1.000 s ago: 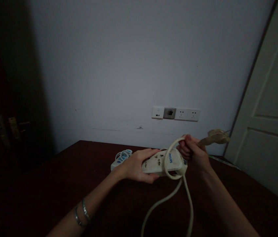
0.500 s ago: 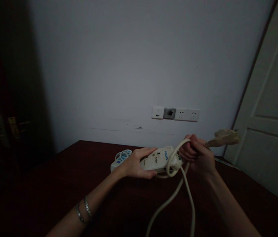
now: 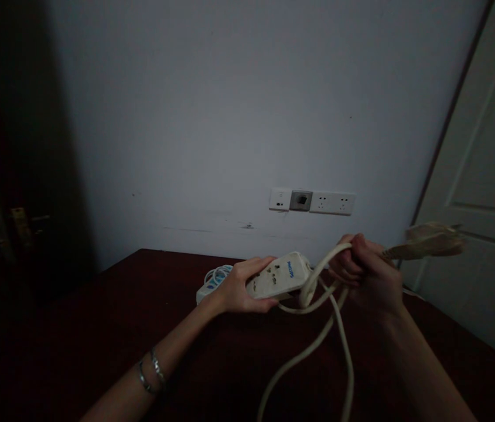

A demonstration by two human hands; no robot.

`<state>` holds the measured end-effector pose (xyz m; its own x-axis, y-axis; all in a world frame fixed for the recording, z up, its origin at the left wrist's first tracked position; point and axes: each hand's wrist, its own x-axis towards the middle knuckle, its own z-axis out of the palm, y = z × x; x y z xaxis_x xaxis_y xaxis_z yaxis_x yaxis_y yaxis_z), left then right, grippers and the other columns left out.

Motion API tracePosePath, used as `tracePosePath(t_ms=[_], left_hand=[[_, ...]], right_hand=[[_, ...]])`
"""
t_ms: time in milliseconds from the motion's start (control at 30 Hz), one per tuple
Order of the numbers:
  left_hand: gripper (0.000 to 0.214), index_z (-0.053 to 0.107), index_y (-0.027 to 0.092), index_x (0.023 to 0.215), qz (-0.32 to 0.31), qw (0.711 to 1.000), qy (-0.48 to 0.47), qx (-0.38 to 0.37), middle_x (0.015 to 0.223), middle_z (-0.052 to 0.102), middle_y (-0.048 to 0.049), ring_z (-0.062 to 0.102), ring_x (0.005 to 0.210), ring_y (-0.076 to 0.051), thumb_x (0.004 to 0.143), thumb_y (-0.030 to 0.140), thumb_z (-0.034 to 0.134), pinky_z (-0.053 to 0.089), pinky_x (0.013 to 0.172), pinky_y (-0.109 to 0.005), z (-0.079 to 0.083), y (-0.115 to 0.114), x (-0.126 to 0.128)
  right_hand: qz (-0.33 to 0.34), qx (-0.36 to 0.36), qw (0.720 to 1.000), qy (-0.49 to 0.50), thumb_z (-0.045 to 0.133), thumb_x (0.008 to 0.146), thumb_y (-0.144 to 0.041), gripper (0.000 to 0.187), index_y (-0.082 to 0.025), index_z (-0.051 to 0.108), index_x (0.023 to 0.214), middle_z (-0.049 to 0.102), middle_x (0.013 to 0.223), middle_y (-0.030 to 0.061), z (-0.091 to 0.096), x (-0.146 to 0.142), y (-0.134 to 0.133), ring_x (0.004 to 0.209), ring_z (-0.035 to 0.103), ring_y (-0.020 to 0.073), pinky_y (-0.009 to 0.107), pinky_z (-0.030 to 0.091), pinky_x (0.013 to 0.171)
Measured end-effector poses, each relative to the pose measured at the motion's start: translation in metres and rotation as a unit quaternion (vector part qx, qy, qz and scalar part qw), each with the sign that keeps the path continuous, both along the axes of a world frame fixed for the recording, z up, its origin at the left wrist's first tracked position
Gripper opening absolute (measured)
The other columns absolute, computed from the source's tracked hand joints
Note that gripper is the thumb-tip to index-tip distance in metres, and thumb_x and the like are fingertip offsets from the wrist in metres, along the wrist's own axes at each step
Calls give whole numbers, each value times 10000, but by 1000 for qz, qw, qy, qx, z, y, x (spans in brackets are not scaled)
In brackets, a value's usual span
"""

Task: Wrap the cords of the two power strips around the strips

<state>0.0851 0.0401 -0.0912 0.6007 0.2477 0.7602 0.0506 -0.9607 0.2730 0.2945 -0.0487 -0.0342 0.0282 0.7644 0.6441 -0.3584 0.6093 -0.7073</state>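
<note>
My left hand (image 3: pixel 241 287) grips a white power strip (image 3: pixel 280 274) by its near end, holding it just above a dark red table (image 3: pixel 106 328). The strip's thick white cable (image 3: pixel 317 337) loops off its right end and hangs down toward me. My right hand (image 3: pixel 364 272) is closed round that cable near the plug (image 3: pixel 434 241), which sticks out to the right and is blurred.
A second white power strip with a coiled cord (image 3: pixel 213 280) lies on the table behind my left hand. A row of wall sockets (image 3: pixel 312 201) sits on the grey wall. A white door (image 3: pixel 484 193) stands at the right; a dark door with a handle (image 3: pixel 14 225) at the left.
My right hand has pulled the cable and plug to the right, drawing the loop off the strip's end. The strip has tilted and shifted slightly left and up.
</note>
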Motion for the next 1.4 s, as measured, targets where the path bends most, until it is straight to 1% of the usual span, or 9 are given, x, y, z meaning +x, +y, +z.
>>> tracePosePath(t_ms=[133, 333, 500, 633, 800, 1033, 1200, 1267, 1400], left_hand=[[717, 482, 147, 1285, -3, 1000, -4, 17, 1135, 615, -138, 603, 958, -248, 638, 366, 696, 490, 837, -411, 1, -1, 0], [715, 468, 149, 1287, -16, 999, 21, 46, 1115, 615, -130, 601, 930, -231, 641, 370, 683, 501, 805, -386, 4, -7, 2], [710, 463, 147, 1284, -18, 998, 8, 63, 1100, 612, -132, 596, 926, -226, 645, 360, 689, 499, 803, -374, 4, -3, 2], [727, 446, 145, 1291, -11, 997, 6, 75, 1060, 612, -126, 592, 885, -214, 645, 373, 690, 504, 770, -366, 1, 1, 1], [762, 417, 139, 1319, -9, 996, 33, 83, 1007, 600, -109, 576, 854, -202, 650, 394, 680, 507, 734, -339, -3, -5, 4], [768, 402, 144, 1328, -52, 986, -8, 159, 1014, 606, -133, 593, 849, -219, 636, 366, 651, 525, 681, -347, 2, -15, 8], [886, 288, 164, 1390, -70, 968, -69, 229, 1059, 613, -138, 607, 865, -226, 617, 381, 664, 534, 670, -355, 9, -22, 9], [869, 307, 149, 1375, -63, 966, -84, 235, 1054, 620, -140, 614, 856, -226, 615, 372, 664, 536, 667, -350, 11, -24, 9], [774, 366, 150, 1318, -28, 974, -91, 208, 1036, 630, -115, 628, 856, -224, 625, 359, 641, 544, 697, -347, 11, -28, 7]], right_hand=[[-18, -10, 1000, -15, 644, 762, -422, 355, -157, 561, 541, 198, 406, -83, 3, 0, -4, 334, 159, 31, 156, 114, 313], [-17, -36, 999, -14, 639, 764, -430, 365, -157, 540, 543, 182, 405, -95, 0, -9, 5, 324, 137, 23, 151, 116, 306], [-16, -12, 1000, -13, 605, 797, -424, 409, -164, 467, 512, 179, 416, -88, 1, 3, 2, 328, 139, 26, 155, 112, 304], [-23, -3, 1000, -12, 614, 787, -438, 406, -166, 484, 515, 169, 415, -88, 2, 12, 2, 331, 123, 28, 158, 93, 299], [-56, -34, 997, -37, 679, 726, -445, 387, -154, 524, 524, 249, 398, -78, -3, 3, 8, 336, 201, 29, 174, 142, 323], [-113, -53, 990, -58, 702, 701, -465, 406, -162, 526, 496, 309, 408, -62, -10, -9, 19, 356, 259, 39, 194, 184, 348], [-103, -78, 991, -44, 739, 610, -523, 446, -152, 533, 473, 281, 376, -71, -13, -13, 25, 342, 250, 35, 197, 184, 350], [-107, -87, 990, -39, 737, 603, -529, 443, -152, 539, 481, 270, 374, -75, -14, -14, 25, 345, 242, 35, 195, 177, 349], [-137, -135, 980, -43, 722, 590, -558, 449, -162, 531, 502, 301, 381, -70, -19, -13, 29, 342, 244, 41, 199, 170, 339]])
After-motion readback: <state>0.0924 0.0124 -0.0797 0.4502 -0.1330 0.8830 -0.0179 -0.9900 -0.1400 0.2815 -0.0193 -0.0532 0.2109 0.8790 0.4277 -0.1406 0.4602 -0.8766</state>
